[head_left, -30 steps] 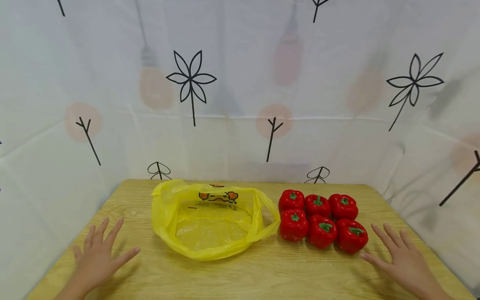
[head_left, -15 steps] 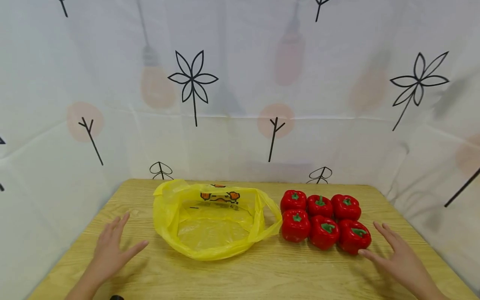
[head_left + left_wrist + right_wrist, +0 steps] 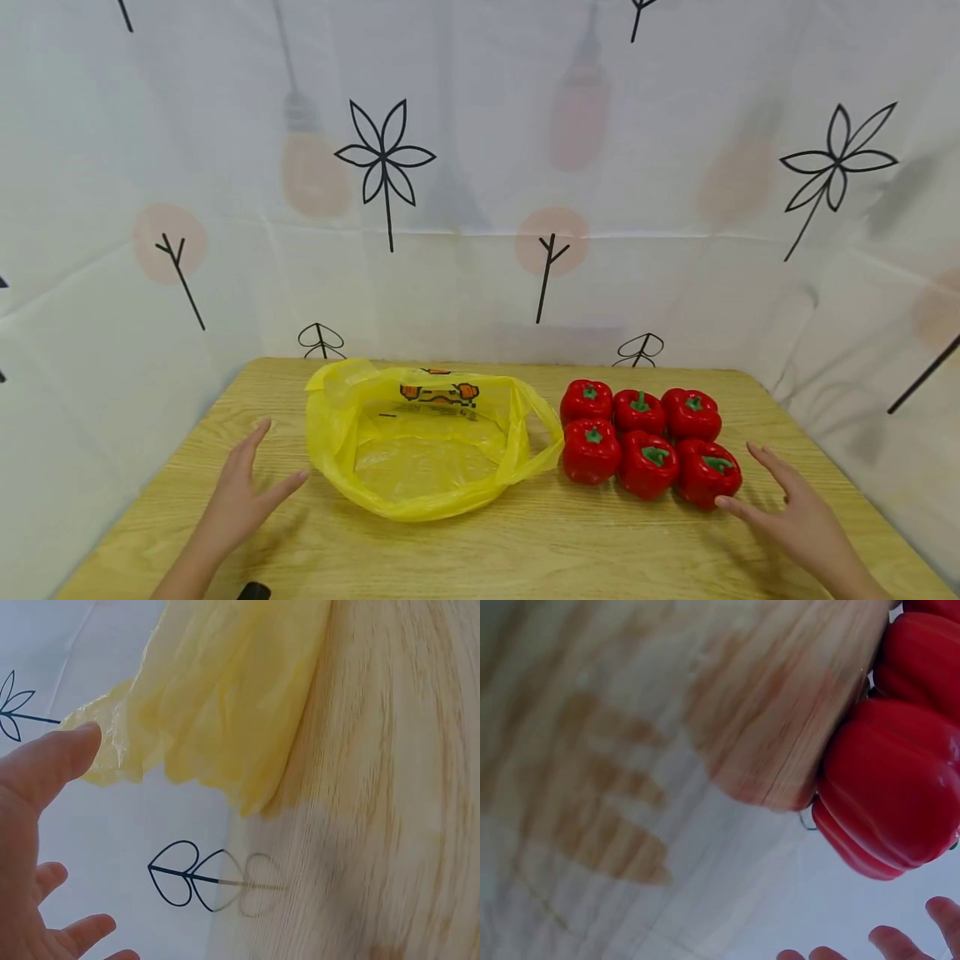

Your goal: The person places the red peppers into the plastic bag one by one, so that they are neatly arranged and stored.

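A yellow plastic bag point(image 3: 330, 425) stands on the table with its mouth spread wide and a handle loop toward the right. Just left of it is my left hand point(image 3: 238, 507), empty, thumb and fingers apart; the left wrist view shows the thumb in front of the bag's side point(image 3: 232, 697). Several red bell peppers point(image 3: 647, 467) with green stems sit in two rows right of the bag. My right hand point(image 3: 806, 525) is held beside the nearest right pepper point(image 3: 707, 475), thumb tip close to it, fingers extended and holding nothing. In the right wrist view its fingertips point(image 3: 892, 941) show below the peppers point(image 3: 896, 780).
The light wooden table point(image 3: 510, 550) reaches back to a white printed cloth point(image 3: 465, 292) that hangs behind and at both sides. A small black object point(image 3: 255, 591) shows at the bottom edge, by my left forearm.
My left hand has moved right, closer to the bag, and turned so its fingers look bunched together. My right hand has turned slightly, staying beside the peppers. The bag and peppers stay put.
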The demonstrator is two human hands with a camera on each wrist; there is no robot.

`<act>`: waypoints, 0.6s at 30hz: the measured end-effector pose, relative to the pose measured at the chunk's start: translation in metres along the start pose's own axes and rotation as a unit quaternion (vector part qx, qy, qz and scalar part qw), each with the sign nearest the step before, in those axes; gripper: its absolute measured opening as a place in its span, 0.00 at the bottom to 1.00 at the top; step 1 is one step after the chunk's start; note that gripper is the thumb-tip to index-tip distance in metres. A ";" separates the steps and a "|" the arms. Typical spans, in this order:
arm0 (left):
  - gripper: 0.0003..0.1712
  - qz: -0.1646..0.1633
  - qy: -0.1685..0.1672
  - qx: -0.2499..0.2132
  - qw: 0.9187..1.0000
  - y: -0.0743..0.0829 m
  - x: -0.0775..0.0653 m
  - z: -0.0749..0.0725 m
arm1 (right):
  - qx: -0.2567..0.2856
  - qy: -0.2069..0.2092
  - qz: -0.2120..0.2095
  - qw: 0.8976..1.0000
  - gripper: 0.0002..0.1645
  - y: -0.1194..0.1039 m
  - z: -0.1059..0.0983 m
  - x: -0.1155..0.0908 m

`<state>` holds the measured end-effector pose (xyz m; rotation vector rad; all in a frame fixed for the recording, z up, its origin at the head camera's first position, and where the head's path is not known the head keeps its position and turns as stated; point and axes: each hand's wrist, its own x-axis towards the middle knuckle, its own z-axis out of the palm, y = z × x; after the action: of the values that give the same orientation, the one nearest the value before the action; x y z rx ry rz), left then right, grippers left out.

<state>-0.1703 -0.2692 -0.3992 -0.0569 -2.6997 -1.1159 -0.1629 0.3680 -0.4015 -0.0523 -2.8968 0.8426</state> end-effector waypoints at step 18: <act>0.51 0.030 0.006 -0.131 0.991 0.011 0.013 0.013 | 0.058 -0.063 0.064 0.994 0.60 -0.002 0.002 0.008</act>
<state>-0.1838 -0.2525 -0.3980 -0.1709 -2.5065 -1.4399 -0.1710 0.3657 -0.4015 -0.1809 -2.9793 1.0720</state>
